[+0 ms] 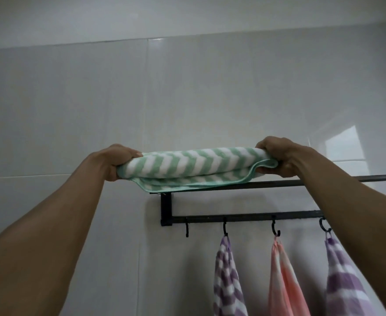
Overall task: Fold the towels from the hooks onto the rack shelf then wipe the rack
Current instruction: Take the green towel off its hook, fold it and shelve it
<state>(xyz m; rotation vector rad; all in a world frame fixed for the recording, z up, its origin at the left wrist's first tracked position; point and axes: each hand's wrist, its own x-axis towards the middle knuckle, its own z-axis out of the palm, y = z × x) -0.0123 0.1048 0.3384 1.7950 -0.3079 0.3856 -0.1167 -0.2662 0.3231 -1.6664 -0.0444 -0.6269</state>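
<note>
A folded green-and-white striped towel (194, 167) lies at the front edge of the black rack shelf (278, 184). My left hand (116, 161) grips its left end and my right hand (278, 156) grips its right end. Below the shelf runs a black hook bar (244, 217). From its hooks hang a purple-and-white towel (227, 279), a pink towel (284, 283) and a second purple-and-white towel (344, 281). The leftmost hook (187, 228) carries nothing.
The rack is fixed to a glossy white tiled wall (187, 99). Its left bracket (165, 209) joins shelf and hook bar. My right forearm crosses in front of the rack's right part and hides it.
</note>
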